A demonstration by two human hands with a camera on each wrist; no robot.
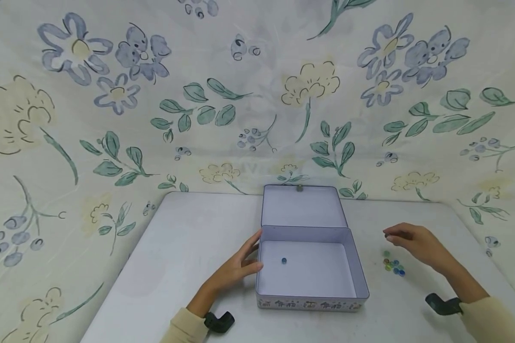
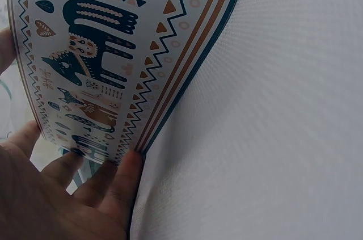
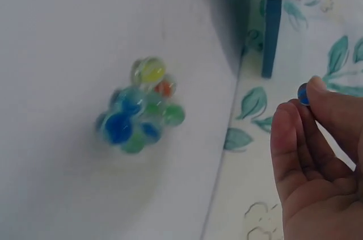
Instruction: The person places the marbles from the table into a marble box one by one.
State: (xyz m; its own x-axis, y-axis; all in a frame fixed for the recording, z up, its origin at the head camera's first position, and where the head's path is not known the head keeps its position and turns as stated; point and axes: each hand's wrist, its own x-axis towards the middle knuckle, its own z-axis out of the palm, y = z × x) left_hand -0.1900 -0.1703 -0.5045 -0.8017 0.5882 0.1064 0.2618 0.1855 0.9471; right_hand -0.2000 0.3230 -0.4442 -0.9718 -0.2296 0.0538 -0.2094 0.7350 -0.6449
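At frame centre the left hand [image 1: 236, 269] steadies the open white tin box [image 1: 311, 271], while the right hand's [image 1: 416, 243] grip pinches a small blue glass marble [image 3: 303, 93], seemingly mid-transfer; next it must carry leftward over the box.

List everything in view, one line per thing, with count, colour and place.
Tin box: one, white inside, patterned outside, open at the table's middle, lid tilted back.
Marble in box: one, blue, on the box floor toward its left.
Marble pile: one cluster, count unclear, blue, green, yellow and orange, on the table right of the box.
Held marble: one, blue, pinched at the right fingertips.
Table: one, white.
Floral cloth: one, cream with blue and green flowers, behind and beside the table.
Wrist cameras: two, black, one on each wrist.
Left hand: fingers straight against the box's left wall.
Right hand: above the pile, grip on the held marble.
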